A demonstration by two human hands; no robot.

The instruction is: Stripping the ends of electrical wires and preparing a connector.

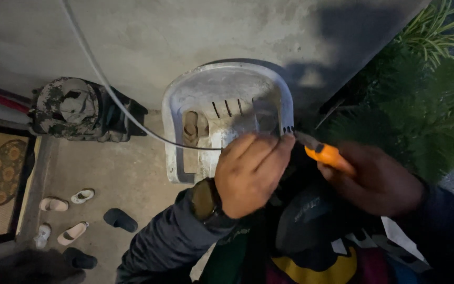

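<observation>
left hand [250, 176] pinches the grey cable [132, 118]; right hand [377, 181] grips orange-handled pliers [321, 152]. dim light risks the pliers nicking the fingers [279, 150].

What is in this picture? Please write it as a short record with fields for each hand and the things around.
left hand: pinches the end of a grey cable
right hand: grips an orange-handled tool, its tip at the cable end
below the hands: white plastic chair
ground: concrete floor, several slippers
left: camouflage bag
right: green plants
</observation>
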